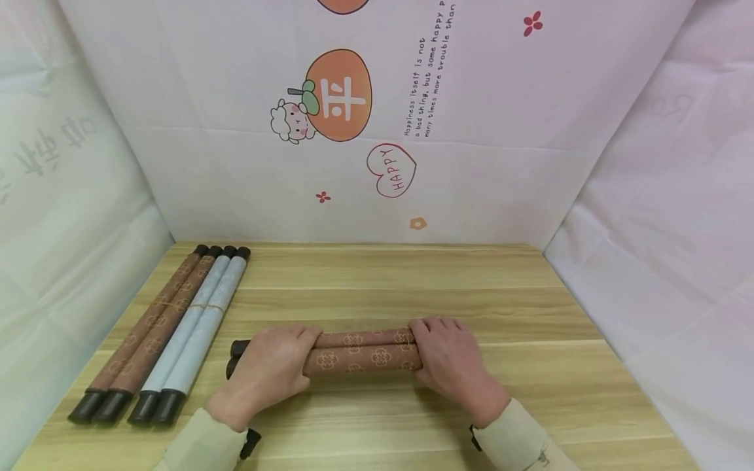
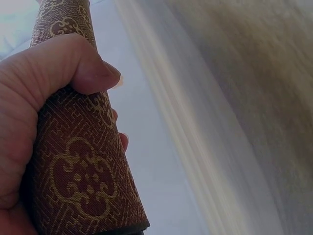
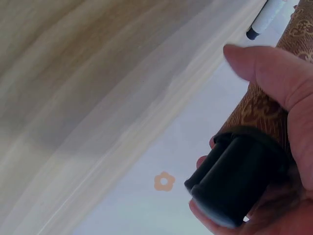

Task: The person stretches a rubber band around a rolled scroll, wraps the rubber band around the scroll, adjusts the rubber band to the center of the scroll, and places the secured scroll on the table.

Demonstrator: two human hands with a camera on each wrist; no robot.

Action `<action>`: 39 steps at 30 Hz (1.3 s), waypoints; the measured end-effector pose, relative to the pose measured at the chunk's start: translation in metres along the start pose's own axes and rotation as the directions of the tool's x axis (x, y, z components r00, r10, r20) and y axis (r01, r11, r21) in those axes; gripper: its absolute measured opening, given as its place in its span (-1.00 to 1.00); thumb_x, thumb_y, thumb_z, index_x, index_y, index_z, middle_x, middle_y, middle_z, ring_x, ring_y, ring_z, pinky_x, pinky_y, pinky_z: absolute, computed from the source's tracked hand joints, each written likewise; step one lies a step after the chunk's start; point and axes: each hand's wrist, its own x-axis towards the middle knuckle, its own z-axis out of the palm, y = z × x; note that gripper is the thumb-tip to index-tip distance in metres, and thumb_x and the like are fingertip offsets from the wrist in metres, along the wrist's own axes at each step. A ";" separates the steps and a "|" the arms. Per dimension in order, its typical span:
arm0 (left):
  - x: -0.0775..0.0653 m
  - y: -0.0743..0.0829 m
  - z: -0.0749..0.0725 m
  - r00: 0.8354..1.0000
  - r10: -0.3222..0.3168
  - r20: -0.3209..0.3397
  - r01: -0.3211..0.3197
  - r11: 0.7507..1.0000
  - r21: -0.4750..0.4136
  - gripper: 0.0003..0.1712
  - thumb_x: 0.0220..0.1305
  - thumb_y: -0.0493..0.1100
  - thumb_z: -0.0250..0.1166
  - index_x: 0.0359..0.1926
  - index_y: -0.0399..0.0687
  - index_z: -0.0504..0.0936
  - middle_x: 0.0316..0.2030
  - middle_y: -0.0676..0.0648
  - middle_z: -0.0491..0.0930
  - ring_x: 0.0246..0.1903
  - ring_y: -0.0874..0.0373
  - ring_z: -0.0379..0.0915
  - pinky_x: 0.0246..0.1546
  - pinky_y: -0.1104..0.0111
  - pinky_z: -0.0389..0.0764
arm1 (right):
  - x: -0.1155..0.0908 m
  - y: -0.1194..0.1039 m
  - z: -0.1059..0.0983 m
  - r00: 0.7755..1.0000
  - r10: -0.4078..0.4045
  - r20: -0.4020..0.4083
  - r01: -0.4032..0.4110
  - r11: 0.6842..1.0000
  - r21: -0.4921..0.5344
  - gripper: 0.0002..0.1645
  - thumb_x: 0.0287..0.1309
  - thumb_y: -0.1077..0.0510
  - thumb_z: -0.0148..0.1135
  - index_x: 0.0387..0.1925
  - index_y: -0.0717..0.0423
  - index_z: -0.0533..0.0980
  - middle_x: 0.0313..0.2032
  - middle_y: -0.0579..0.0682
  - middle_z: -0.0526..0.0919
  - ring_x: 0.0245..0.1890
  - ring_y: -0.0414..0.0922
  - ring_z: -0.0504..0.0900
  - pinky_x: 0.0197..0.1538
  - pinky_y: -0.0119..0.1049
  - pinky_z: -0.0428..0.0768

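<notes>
A pair of brown hanging scrolls (image 1: 365, 358) with a gold flower pattern lies crosswise between both hands, side by side. My left hand (image 1: 271, 363) grips the left part, and black end caps (image 1: 235, 356) stick out beyond it. The thumb lies across the patterned cloth (image 2: 83, 176) in the left wrist view. My right hand (image 1: 450, 360) grips the other end. In the right wrist view its fingers curl around beneath, next to a black end cap (image 3: 239, 171). Whether the scrolls touch the table cannot be told.
On the left of the wooden table (image 1: 501, 294) lie two more brown scrolls (image 1: 156, 320) and two pale blue scrolls (image 1: 197, 327), slanted side by side, with a thin cord across each pair. Printed white cloth (image 1: 235, 163) stands behind the table and at both sides.
</notes>
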 end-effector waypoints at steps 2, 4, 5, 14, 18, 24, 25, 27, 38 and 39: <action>0.000 0.001 0.000 1.000 0.004 -0.007 -0.004 1.000 0.000 -0.34 -0.33 -0.10 0.56 -0.03 -0.04 0.65 -0.26 0.00 0.72 -0.27 0.08 0.69 -0.23 0.09 0.71 | 0.000 -0.002 0.001 1.000 -0.001 -0.008 0.001 1.000 -0.015 -0.27 -0.29 -0.11 0.66 -0.04 0.00 0.52 -0.08 0.07 0.72 -0.03 0.10 0.71 0.09 0.11 0.64; 0.000 0.002 -0.001 1.000 0.009 -0.011 -0.009 1.000 0.000 -0.34 -0.33 -0.10 0.56 -0.03 -0.05 0.65 -0.27 0.00 0.72 -0.28 0.09 0.68 -0.24 0.10 0.71 | 0.000 -0.004 0.002 1.000 -0.003 -0.025 0.002 1.000 -0.028 -0.30 -0.29 -0.08 0.66 -0.08 0.01 0.52 -0.11 0.07 0.73 -0.06 0.11 0.71 0.07 0.11 0.65; 0.000 0.003 -0.001 1.000 0.011 -0.013 -0.011 1.000 -0.002 -0.34 -0.33 -0.10 0.56 -0.04 -0.05 0.65 -0.27 0.00 0.72 -0.29 0.09 0.68 -0.25 0.11 0.72 | 0.000 -0.005 0.002 0.999 -0.003 -0.034 0.002 0.999 -0.034 -0.32 -0.29 -0.08 0.66 -0.09 0.00 0.52 -0.12 0.06 0.73 -0.07 0.11 0.72 0.06 0.11 0.65; 0.002 0.007 -0.003 1.000 0.017 -0.013 -0.017 1.000 -0.015 -0.36 -0.30 -0.10 0.55 -0.03 -0.07 0.65 -0.24 -0.02 0.73 -0.28 0.08 0.69 -0.27 0.10 0.71 | 0.000 -0.010 0.002 0.997 -0.013 -0.079 0.010 0.999 -0.037 -0.25 -0.40 -0.10 0.72 -0.14 0.02 0.50 -0.15 0.05 0.73 -0.08 0.10 0.71 0.09 0.09 0.63; 0.002 0.007 -0.003 1.000 0.014 -0.014 -0.015 1.000 -0.018 -0.36 -0.30 -0.10 0.55 -0.03 -0.06 0.65 -0.24 -0.02 0.73 -0.26 0.07 0.69 -0.26 0.10 0.71 | 0.000 -0.011 0.001 0.997 -0.025 -0.073 0.023 0.999 -0.034 -0.23 -0.39 -0.11 0.73 -0.12 0.04 0.50 -0.14 0.06 0.73 -0.07 0.09 0.71 0.13 0.08 0.62; 0.001 0.007 0.001 0.998 0.042 -0.049 -0.043 0.999 -0.021 -0.36 -0.31 -0.12 0.55 -0.04 -0.05 0.66 -0.26 -0.01 0.73 -0.27 0.10 0.69 -0.26 0.13 0.71 | -0.001 -0.013 0.003 0.994 -0.053 -0.094 0.050 0.998 -0.034 -0.24 -0.36 -0.14 0.71 -0.11 0.04 0.52 -0.18 0.05 0.73 -0.11 0.08 0.72 0.12 0.07 0.62; 0.001 0.007 0.001 0.997 0.048 -0.055 -0.049 0.999 -0.021 -0.36 -0.32 -0.13 0.54 -0.04 -0.05 0.66 -0.27 -0.01 0.73 -0.28 0.10 0.68 -0.27 0.14 0.71 | 0.000 -0.014 0.003 0.993 -0.058 -0.101 0.055 0.998 -0.033 -0.26 -0.35 -0.13 0.70 -0.11 0.04 0.53 -0.19 0.04 0.73 -0.13 0.07 0.72 0.11 0.06 0.62; 0.002 0.008 0.002 0.997 0.052 -0.059 -0.053 0.998 -0.021 -0.36 -0.32 -0.12 0.54 -0.04 -0.04 0.66 -0.27 0.00 0.73 -0.29 0.11 0.68 -0.28 0.15 0.71 | -0.001 -0.016 0.003 0.991 -0.067 -0.114 0.064 0.997 -0.032 -0.27 -0.34 -0.12 0.68 -0.11 0.05 0.53 -0.21 0.03 0.72 -0.14 0.06 0.72 0.10 0.05 0.63; 0.003 0.012 0.002 0.998 0.046 -0.051 -0.048 0.998 -0.030 -0.36 -0.32 -0.10 0.56 -0.05 -0.03 0.65 -0.27 0.00 0.72 -0.29 0.11 0.68 -0.27 0.14 0.71 | 0.000 -0.020 0.002 0.990 -0.067 -0.126 0.067 0.998 -0.008 -0.28 -0.35 -0.13 0.67 -0.11 0.04 0.55 -0.22 0.01 0.72 -0.13 0.04 0.72 0.11 0.04 0.62; 0.004 0.012 0.002 0.998 0.048 -0.051 -0.050 0.998 -0.031 -0.36 -0.32 -0.10 0.56 -0.05 -0.02 0.65 -0.26 0.00 0.72 -0.28 0.11 0.68 -0.27 0.14 0.71 | 0.000 -0.021 0.002 0.991 -0.068 -0.118 0.068 0.998 -0.003 -0.24 -0.35 -0.16 0.69 -0.09 0.05 0.55 -0.21 0.02 0.73 -0.11 0.05 0.72 0.12 0.05 0.61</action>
